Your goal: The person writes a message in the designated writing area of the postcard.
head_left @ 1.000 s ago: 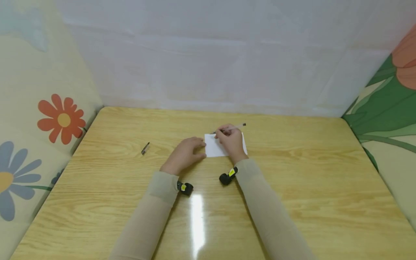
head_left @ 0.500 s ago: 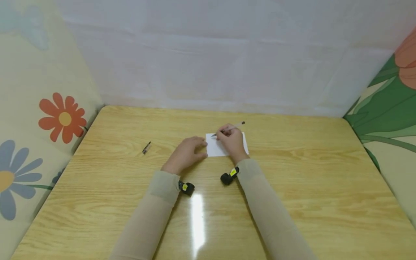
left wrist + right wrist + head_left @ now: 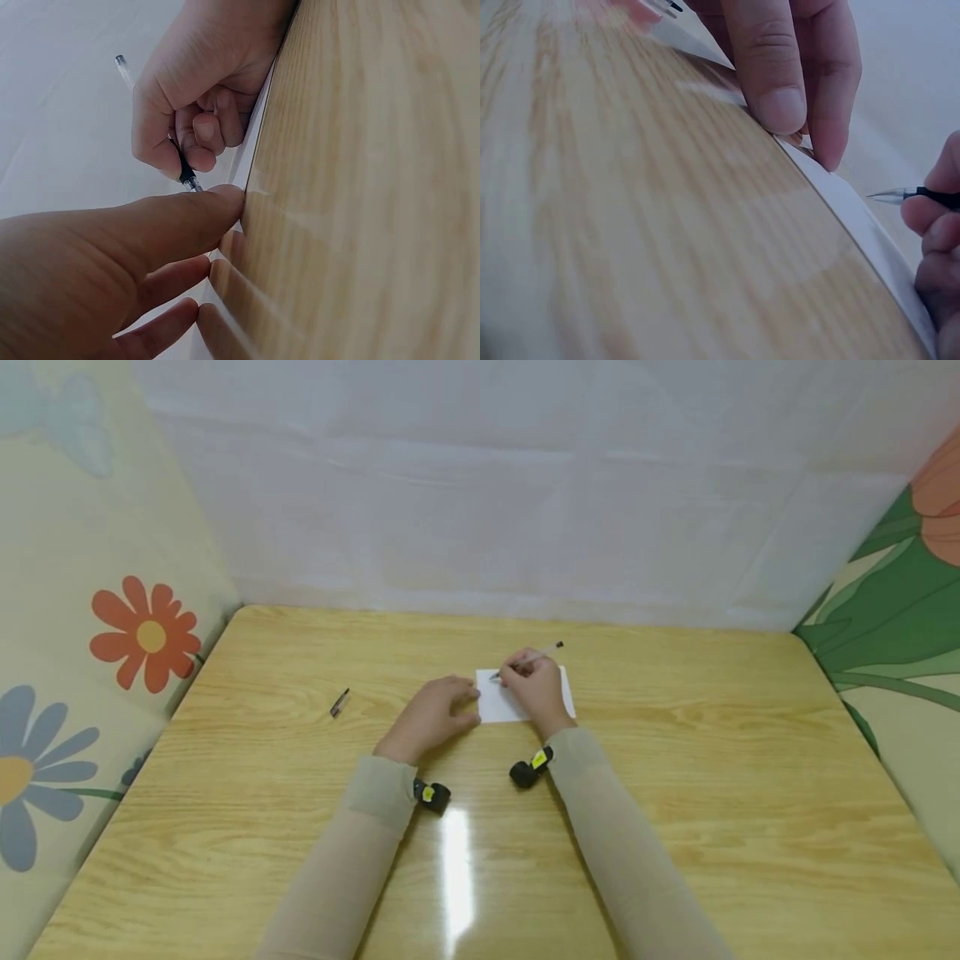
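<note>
On the table lies a small sheet of white paper (image 3: 495, 702). My right hand (image 3: 534, 685) rests over its right part and pinches a gel pen (image 3: 542, 653) with a clear barrel and a black grip. The pen leans with its back end up and to the right; its bare tip points down close over the paper's upper left. My left hand (image 3: 431, 714) is at the paper's left edge, where the thumb and fingertips touch the sheet. In the right wrist view the left thumb (image 3: 780, 105) presses at the paper's near edge. Part of the sheet is hidden under the right hand.
A small clear and black pen cap (image 3: 340, 702) lies on the wooden table (image 3: 697, 777), left of the left hand. White cloth (image 3: 480, 510) hangs behind the table's far edge, and flower-patterned panels (image 3: 142, 635) stand at both sides.
The pen tip has come slightly down from the paper's upper edge onto its upper left area. My left hand has stayed at the paper's left edge.
</note>
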A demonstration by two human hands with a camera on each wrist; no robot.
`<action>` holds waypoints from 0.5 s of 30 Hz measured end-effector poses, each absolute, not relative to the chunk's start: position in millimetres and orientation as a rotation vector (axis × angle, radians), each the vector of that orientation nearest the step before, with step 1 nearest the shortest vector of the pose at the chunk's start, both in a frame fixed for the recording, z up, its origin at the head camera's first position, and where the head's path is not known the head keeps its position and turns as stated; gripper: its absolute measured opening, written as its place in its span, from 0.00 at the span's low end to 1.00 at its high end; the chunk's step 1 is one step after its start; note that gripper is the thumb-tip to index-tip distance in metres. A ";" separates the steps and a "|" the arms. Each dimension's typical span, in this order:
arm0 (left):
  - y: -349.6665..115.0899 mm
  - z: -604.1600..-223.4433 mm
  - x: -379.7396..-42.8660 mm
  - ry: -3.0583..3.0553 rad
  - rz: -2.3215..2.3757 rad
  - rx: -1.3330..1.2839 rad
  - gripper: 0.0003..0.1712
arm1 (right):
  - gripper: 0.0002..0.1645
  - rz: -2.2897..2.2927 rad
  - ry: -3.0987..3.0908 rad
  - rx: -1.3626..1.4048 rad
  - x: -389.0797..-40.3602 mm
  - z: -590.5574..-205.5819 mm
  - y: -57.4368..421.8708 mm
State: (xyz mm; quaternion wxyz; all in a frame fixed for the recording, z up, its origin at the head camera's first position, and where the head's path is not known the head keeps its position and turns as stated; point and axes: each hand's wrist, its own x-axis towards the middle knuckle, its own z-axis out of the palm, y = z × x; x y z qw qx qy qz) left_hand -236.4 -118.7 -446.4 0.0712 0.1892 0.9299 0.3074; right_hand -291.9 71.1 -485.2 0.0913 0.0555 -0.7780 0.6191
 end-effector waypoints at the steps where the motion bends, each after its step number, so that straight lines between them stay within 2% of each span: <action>1: -118.7 -446.5 -236.1 2.795 0.926 0.570 0.26 | 0.03 1.840 -2.311 0.164 -291.6 -485.2 71.0; 15: -119.2 -445.2 -236.5 2.789 0.931 0.553 0.26 | 0.04 1.780 -2.358 0.186 -290.1 -482.5 70.5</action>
